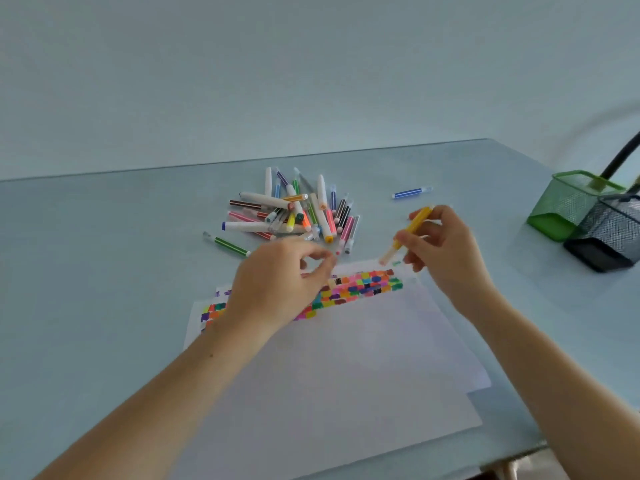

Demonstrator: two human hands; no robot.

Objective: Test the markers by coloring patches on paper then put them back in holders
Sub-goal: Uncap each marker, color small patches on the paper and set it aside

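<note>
Gripping the yellow marker [412, 227] in your right hand [441, 242], you have it slanted above the far right corner of the paper [346, 348], tip end down near the coloured patches [360, 287]. Your left hand [280, 282] hovers over the patch rows with fingers curled as if pinching something small, perhaps the cap; blur hides it, so I cannot tell. Risk, as I judge it: a cap dropped here could roll into the marker pile [294, 211] just beyond the paper and get lost. Your left wrist lies over inked patches and may smear them. The green mesh holder [568, 209] and black mesh holder [609, 233] sit well apart at the desk's [104, 254] right edge; a careless reach could tip them.
</note>
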